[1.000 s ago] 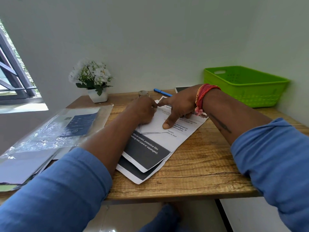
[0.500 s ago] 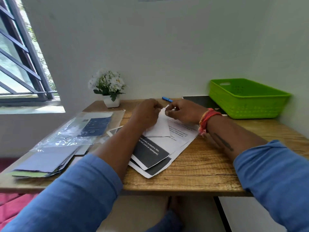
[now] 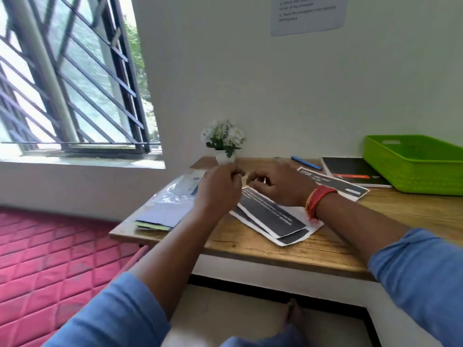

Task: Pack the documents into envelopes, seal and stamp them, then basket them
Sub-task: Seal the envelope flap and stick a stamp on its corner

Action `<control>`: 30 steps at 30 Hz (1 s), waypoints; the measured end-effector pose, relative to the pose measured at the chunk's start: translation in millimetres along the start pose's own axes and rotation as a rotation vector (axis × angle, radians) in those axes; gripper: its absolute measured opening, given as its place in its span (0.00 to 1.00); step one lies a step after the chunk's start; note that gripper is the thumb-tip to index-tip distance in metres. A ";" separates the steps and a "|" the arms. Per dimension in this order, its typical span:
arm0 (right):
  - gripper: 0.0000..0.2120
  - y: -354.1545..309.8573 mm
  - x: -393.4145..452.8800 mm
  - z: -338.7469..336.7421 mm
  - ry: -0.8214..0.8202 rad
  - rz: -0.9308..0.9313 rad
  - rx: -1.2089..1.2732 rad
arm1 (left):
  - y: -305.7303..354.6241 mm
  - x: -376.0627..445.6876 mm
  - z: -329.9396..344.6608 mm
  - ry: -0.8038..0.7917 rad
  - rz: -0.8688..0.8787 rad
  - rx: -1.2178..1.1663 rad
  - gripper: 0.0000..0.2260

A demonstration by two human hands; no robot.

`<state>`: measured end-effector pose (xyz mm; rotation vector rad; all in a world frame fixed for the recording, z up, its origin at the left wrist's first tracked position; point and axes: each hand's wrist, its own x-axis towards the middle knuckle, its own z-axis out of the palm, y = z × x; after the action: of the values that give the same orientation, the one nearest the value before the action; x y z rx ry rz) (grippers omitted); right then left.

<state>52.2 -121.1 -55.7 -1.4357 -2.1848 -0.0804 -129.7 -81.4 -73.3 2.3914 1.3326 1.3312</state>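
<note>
Centrally, head view: printed documents [image 3: 271,217] lie fanned on the bench [image 3: 325,249], long axes running from far-left to near-right. Left hand [image 3: 219,190] and right hand [image 3: 278,186] hover above, fingers curled; contents indiscernible. Green basket [image 3: 413,169] sits far right.

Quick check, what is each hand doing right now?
Left hand: fingers curled, raised above the table; whether it pinches anything cannot be told.
Right hand: fingers curled over the documents; any hold cannot be told.

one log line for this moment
left hand: raised, fingers curled | right hand: over documents | basket: far right
</note>
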 end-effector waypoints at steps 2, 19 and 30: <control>0.10 -25.2 10.6 11.2 -0.096 -0.032 -0.008 | -17.6 -10.1 -25.8 0.025 -0.036 0.037 0.09; 0.15 -155.7 41.9 83.8 -0.166 -0.143 -0.090 | -114.6 -91.2 -107.6 0.129 -0.228 0.051 0.08; 0.12 -173.7 38.0 75.4 -0.233 -0.052 -0.056 | -109.9 -102.4 -105.7 0.218 -0.206 -0.005 0.11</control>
<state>-139.7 -140.6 -64.1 -1.4823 -2.4256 0.0082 -301.5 -120.9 -124.7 2.0840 1.5767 1.5655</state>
